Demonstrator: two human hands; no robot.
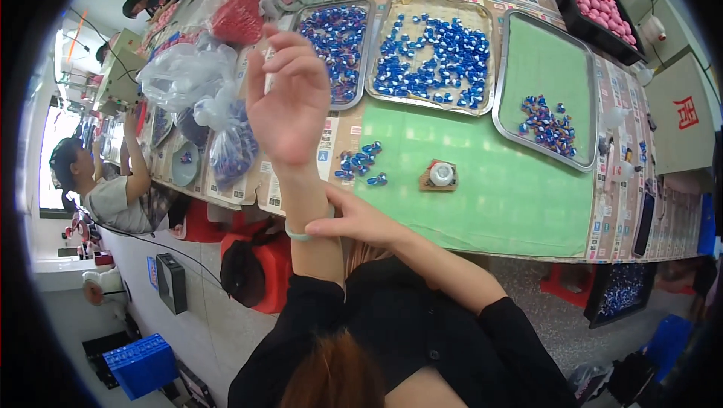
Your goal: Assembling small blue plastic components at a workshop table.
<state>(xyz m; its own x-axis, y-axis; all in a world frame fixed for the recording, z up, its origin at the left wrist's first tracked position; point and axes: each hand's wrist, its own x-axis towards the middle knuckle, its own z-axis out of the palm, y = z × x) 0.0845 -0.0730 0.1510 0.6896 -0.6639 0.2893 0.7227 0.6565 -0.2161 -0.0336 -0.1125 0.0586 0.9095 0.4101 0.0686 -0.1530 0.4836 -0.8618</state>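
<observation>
My left hand (290, 99) is raised at the left of the green mat, palm up, its fingers apart and loosely curled. A small white patch shows between its fingers; I cannot tell whether it is held. A pale green bangle (299, 236) circles my left forearm. My right hand (352, 216) is closed round that forearm, its thumb by the bangle and its other fingers partly hidden. On the green mat (512, 201) lie several loose blue beads (360, 161) and a small round white piece (441, 174) on a brown block.
Metal trays hold blue beads: a left tray (365, 47), a middle tray (429, 106) and a green-lined right tray (591, 107). A black tray (561, 1) holds pink beads. Plastic bags (188, 69) stand at left, near a co-worker (120, 201). A red stool (275, 272) is below.
</observation>
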